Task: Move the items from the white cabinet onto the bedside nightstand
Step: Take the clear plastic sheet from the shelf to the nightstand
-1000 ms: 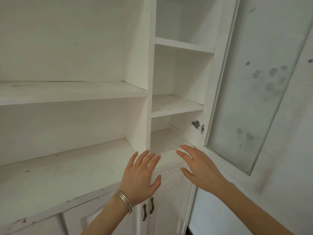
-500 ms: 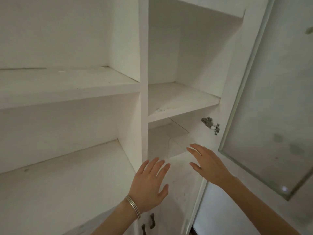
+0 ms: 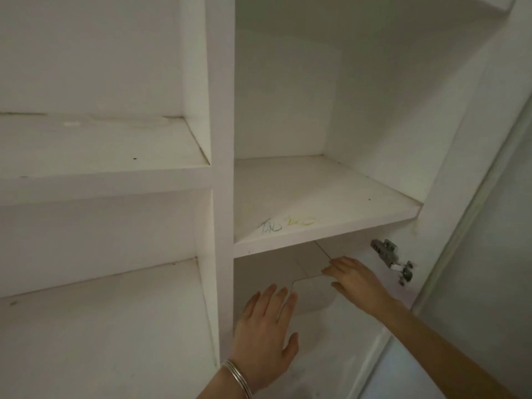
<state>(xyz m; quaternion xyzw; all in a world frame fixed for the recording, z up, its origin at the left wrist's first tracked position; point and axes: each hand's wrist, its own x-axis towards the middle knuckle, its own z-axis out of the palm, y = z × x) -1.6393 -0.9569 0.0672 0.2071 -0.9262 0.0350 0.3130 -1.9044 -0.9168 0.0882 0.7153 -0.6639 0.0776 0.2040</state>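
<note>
Reaching into the white cabinet (image 3: 221, 139), the left hand (image 3: 264, 332) and right hand (image 3: 357, 280) are open and empty and should grip the clear box (image 3: 313, 295) next.

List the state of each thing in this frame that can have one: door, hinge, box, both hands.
Door: swung open to the right.
Hinge: exposed, unfolded.
Box: clear, sitting in the lower right compartment.
Left hand: open, fingers straight, at the box's left edge; contact unclear.
Right hand: open, fingertips at the box's right top edge; contact unclear.
Shelf: above the box, scribbled green and yellow near its front.
</note>
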